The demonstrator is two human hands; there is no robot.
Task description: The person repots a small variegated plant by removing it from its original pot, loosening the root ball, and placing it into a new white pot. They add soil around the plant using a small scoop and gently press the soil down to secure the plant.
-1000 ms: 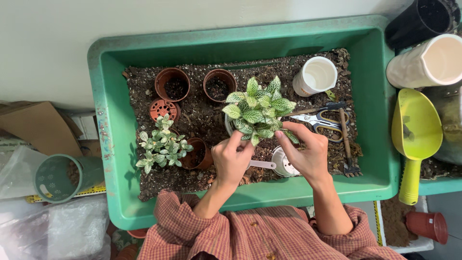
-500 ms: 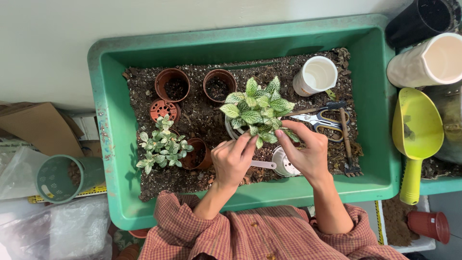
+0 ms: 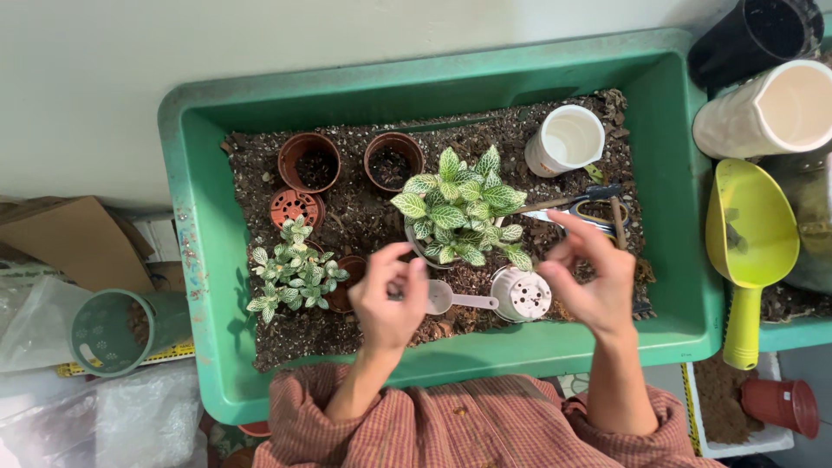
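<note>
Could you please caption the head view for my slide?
Both hands, left hand and right hand, hover over a white-veined potted plant in a soil-filled green tray.

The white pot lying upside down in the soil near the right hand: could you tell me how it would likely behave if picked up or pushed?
The upturned white pot looks like thin plastic and empty, so probably light and fairly stiff. Resting rim-down on loose soil, it likely sits steady; tipped on its side, its round wall might roll.

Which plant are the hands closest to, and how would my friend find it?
Look in the big green tray full of soil. Near its middle, just above the left hand and right hand, sits the bigger plant, in a white pot. Its white-veined leaves spread wider than the smaller plant on the left, which has a brown pot.
</note>
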